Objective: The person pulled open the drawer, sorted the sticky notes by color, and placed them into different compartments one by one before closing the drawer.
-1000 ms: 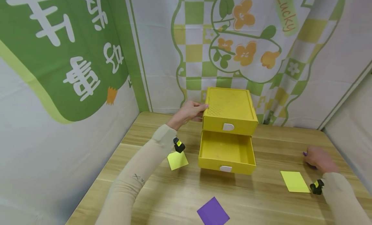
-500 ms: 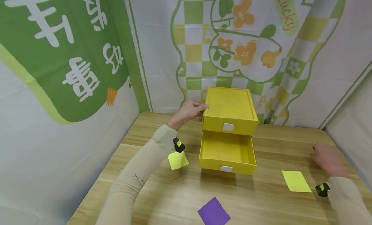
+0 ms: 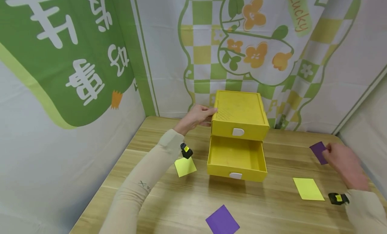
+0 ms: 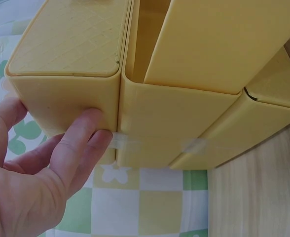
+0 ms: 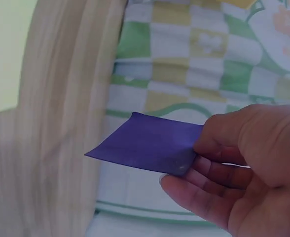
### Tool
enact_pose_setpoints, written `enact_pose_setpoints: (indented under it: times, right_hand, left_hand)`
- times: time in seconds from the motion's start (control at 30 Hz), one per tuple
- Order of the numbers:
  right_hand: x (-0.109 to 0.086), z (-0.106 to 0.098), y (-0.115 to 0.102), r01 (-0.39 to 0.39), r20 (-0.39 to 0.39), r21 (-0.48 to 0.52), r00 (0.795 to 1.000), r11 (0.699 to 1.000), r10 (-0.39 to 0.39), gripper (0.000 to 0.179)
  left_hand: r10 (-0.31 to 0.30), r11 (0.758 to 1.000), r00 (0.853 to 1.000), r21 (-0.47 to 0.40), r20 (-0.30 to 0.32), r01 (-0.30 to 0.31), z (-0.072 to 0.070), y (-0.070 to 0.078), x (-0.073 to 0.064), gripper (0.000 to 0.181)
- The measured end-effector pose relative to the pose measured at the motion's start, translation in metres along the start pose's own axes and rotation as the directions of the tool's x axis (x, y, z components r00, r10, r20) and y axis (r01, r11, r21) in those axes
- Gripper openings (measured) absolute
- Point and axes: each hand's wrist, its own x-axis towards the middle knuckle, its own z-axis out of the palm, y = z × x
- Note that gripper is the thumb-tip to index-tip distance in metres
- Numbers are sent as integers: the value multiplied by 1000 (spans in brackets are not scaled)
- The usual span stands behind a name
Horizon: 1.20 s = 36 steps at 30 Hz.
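A yellow drawer box (image 3: 239,108) stands at the back of the table, its upper drawer shut and a lower drawer (image 3: 235,155) pulled out with a bare floor. My left hand (image 3: 196,116) touches the box's upper left side; in the left wrist view, fingertips (image 4: 91,117) rest on the side wall and one digit lies at the top edge. Over the table's right side, my right hand (image 3: 341,160) pinches a purple paper square (image 5: 152,143) by one edge between thumb and fingers. The paper is slightly bowed.
One yellow paper square (image 3: 185,167) lies left of the box, another yellow square (image 3: 308,189) near the right hand. A second purple square (image 3: 222,220) lies at the front. Patterned cloth (image 3: 169,52) hangs behind and beside the wooden table (image 3: 169,203).
My right hand has moved slightly right and turned, so the purple paper square, mostly hidden before, now shows out to its left. The left hand and box have stayed put.
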Motion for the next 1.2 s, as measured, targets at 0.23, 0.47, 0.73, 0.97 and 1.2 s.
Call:
enact_pose_setpoints:
  times: [0.23,0.47,0.73,0.97,1.2]
  right_hand:
    - [0,-12,-21,58,-57,37,997,998,-56,20]
    - [-6,-25,-47,106,-134,40,986,994,-100,21]
    - [-23,-41,-83,95,-170,119,983,988,-74,25]
    - [-34,-47,-106,141,-236,163,967,976,-100,18]
    - [-37,-50,-126,272,-336,164,919,948,-206,8]
  left_hand:
    - [0,1000,1000,-2,1,0,1,1,0,47]
    - [-6,1000,1000,-11,7,6,-1,1,1,47]
    - [-11,1000,1000,-14,7,11,0,3,2,47]
    - [-23,1000,1000,-7,0,23,0,3,2,46]
    - [-25,1000,1000,-18,-5,25,0,3,2,45]
